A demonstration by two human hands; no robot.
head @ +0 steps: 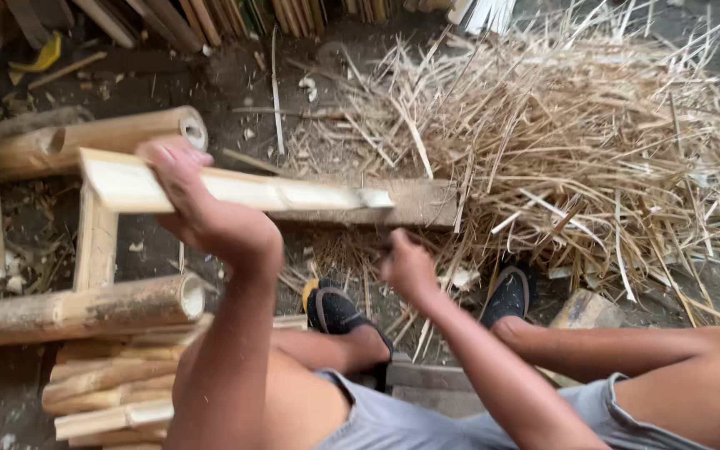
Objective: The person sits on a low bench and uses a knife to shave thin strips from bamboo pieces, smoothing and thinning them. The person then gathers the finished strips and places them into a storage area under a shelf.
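My left hand grips a pale split bamboo slat that lies almost level, its far end over a worn wooden block. My right hand is clenched just below that end. It seems to hold the dark handle of a knife, whose greyish blade sits at the slat's tip; this part is blurred. My feet in dark shoes rest on the ground under the slat.
A big heap of bamboo shavings and strips fills the right side. Round bamboo culms and stacked split pieces lie at the left. More poles lean along the top edge.
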